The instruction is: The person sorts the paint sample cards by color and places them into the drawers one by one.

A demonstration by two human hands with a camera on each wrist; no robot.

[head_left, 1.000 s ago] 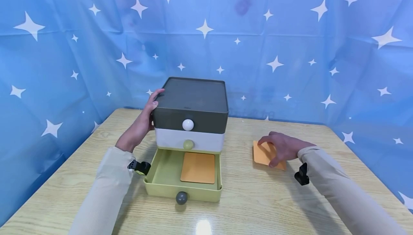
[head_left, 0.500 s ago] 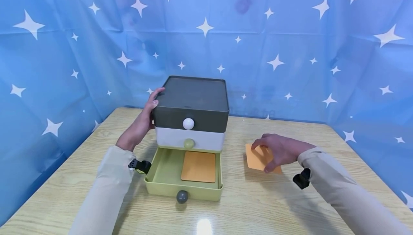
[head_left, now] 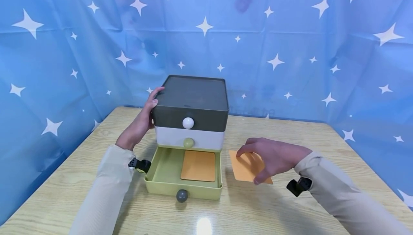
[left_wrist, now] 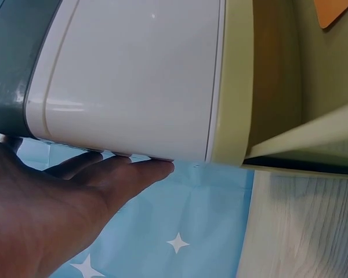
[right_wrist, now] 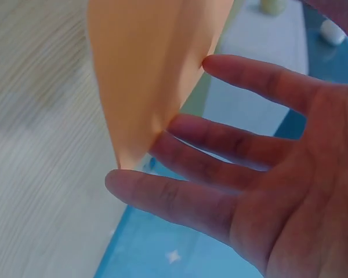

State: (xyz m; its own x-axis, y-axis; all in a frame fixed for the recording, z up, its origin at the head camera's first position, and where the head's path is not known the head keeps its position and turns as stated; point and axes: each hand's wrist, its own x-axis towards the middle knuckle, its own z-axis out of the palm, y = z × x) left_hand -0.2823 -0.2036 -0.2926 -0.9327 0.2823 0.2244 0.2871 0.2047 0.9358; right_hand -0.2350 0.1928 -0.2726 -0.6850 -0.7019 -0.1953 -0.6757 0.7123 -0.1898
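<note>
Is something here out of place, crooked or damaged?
Nothing looks damaged or spilled. The bottom drawer of the drawer box stands pulled out with one orange card flat inside. A second orange card lies askew on the table under the right hand.

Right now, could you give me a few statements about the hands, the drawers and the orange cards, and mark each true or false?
1. The bottom green drawer is pulled out. True.
2. An orange card lies inside that drawer. True.
3. The right hand holds a ball. False: its fingers touch a second orange card above the table.
4. The left hand grips the white knob. False: it rests on the cabinet's side.
5. The top drawer is open. False: it is closed.
</note>
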